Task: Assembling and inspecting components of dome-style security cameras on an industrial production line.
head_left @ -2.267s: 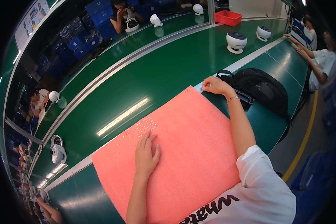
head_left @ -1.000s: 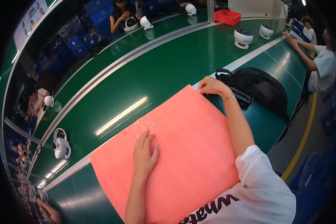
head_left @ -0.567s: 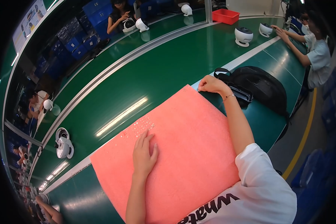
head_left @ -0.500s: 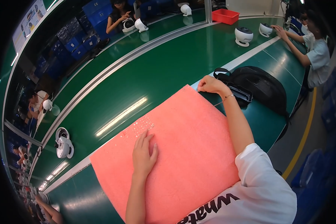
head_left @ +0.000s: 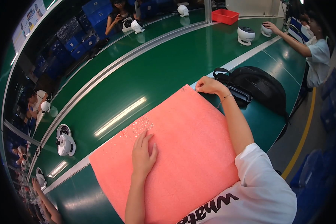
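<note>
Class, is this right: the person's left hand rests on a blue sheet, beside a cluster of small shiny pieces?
Blue is wrong: the head view shows a pink sheet. The left hand does rest on it, beside the small shiny pieces.

My green table stands along a green belt edged by a metal rail; blue bins stack beyond. Right of me, a yellow line marks grey floor.

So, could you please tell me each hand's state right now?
Left hand: open, on the pink foam sheet.
Right hand: closed; cannot tell whether it holds anything.
</note>
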